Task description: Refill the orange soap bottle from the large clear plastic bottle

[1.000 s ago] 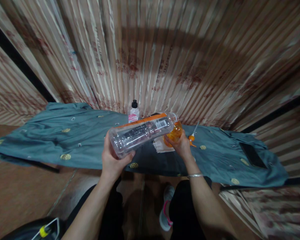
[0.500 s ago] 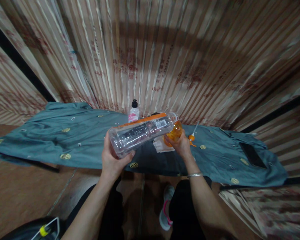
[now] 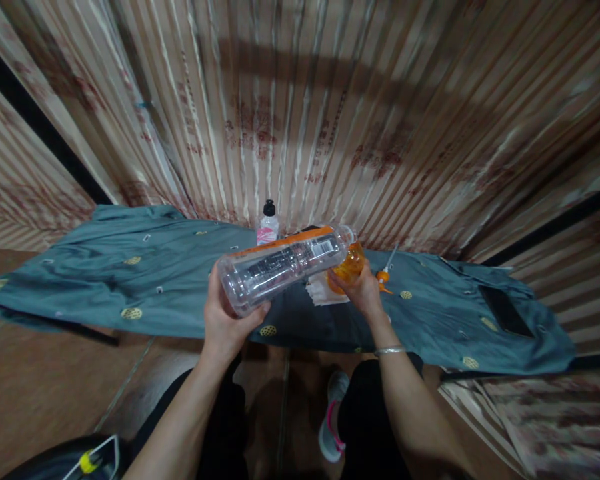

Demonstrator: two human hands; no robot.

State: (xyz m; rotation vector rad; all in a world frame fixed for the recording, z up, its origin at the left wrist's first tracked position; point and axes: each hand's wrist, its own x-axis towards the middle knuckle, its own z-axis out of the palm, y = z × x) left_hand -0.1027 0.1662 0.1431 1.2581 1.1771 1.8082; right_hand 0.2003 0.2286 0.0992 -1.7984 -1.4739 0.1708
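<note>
My left hand (image 3: 230,320) is closed around the base of a clear plastic bottle (image 3: 285,267) with an orange-edged label and a barcode. The bottle lies tilted, its neck pointing right and slightly up in the view. Its mouth is at the top of an orange see-through bottle (image 3: 349,268), which my right hand (image 3: 363,288) grips; whether the two touch I cannot tell. Behind and below them a white folded tissue (image 3: 325,291) lies on the cloth. Just right of my right hand is an orange spray head (image 3: 383,275) with a thin tube.
A small bottle with a black cap and pink label (image 3: 267,225) stands behind the clear bottle. A dark phone (image 3: 505,311) lies on the right of the green patterned cloth (image 3: 180,267) covering the table. A striped curtain (image 3: 300,133) hangs right behind it.
</note>
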